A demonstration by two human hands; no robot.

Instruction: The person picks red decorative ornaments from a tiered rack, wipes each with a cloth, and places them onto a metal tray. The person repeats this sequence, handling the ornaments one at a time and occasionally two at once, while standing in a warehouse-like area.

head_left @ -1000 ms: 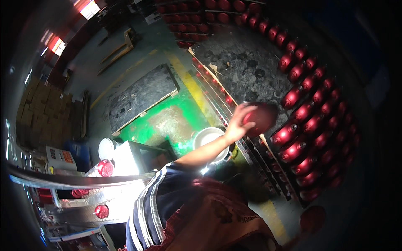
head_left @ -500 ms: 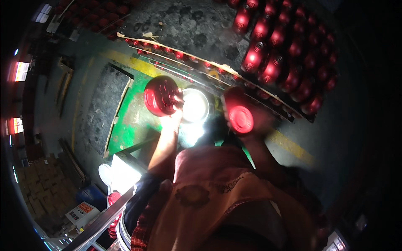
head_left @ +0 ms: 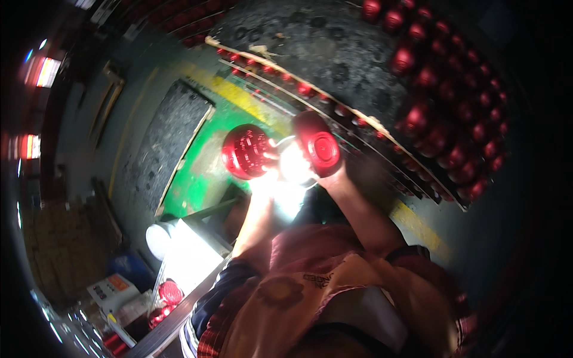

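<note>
A shiny red rounded vessel (head_left: 243, 154) is held in my left hand (head_left: 270, 172), whose fingers curl round its right side. My right hand (head_left: 333, 174) is closed on a second red vessel (head_left: 323, 149), longer in shape, with its ringed round end facing me. Between the two vessels glows a round white lamp (head_left: 293, 162), and its glare washes out parts of both hands. The vessels are held on either side of the light. What exact kind of vessel they are I cannot tell.
A dark, stained board (head_left: 322, 53) lies ahead, with rows of red vessels (head_left: 427, 77) on its right part. More red pieces show in layers beneath its edge. Another dark board (head_left: 173, 131) is at the left. A metal-edged stand (head_left: 173, 316) is near my left arm, beside a white box (head_left: 113, 292).
My right hand has brought its red vessel leftward and up to the lamp, close to the left one. My left hand still holds its vessel. The whole view has shifted.
</note>
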